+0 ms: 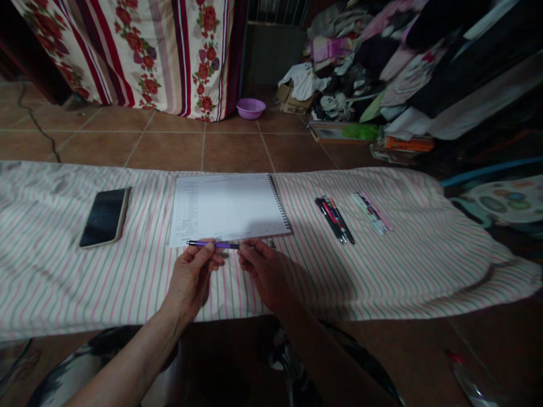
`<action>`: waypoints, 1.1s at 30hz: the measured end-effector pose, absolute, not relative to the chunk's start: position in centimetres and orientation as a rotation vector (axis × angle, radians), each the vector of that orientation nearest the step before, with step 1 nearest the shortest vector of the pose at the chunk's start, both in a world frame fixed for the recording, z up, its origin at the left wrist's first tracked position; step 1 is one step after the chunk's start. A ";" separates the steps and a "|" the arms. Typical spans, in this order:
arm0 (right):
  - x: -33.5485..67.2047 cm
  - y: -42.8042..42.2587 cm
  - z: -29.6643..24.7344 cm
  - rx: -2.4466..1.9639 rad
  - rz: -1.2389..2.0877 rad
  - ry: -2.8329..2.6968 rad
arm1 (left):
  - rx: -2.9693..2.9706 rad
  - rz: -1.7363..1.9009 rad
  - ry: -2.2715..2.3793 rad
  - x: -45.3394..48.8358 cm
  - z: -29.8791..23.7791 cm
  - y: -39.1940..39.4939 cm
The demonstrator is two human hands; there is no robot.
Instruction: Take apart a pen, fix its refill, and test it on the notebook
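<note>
A purple pen (pixel 223 245) with dark ends lies level between my two hands, just in front of the notebook's near edge. My left hand (pixel 198 264) pinches its barrel with thumb and fingers. At the pen's right end, my right hand (pixel 262 265) closes its fingertips on the dark tip. Beyond them a spiral notebook (pixel 237 203) lies open on a mostly blank page, its coil along the right side. A small dark piece (pixel 272 244), too small to name, sits by my right hand.
On the striped cloth (pixel 144 282), a phone (pixel 104 217) lies at left. Several dark pens (pixel 334 219) and a bundle of pale pens (pixel 370 212) lie at right. Past the tiled floor stand a purple basin (pixel 250 108), a floral curtain (pixel 169 56) and heaped clothes (pixel 339 45).
</note>
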State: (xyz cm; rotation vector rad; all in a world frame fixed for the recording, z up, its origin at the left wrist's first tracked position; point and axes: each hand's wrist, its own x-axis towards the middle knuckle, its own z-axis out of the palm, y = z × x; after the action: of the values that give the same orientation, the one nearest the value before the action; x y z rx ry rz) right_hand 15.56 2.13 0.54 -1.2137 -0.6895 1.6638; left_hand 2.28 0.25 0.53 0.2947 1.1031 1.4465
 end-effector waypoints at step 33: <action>15.5 2.2 0.3 -1.230 1.683 -0.513 | 1.007 1.135 1.419 0.2 0.0 -0.3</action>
State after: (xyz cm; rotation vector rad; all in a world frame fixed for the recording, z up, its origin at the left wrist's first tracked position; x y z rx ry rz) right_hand 15.46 2.24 0.30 -1.2298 -0.5135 1.6830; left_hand 0.24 -0.30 -0.05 1.0072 1.4187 1.1347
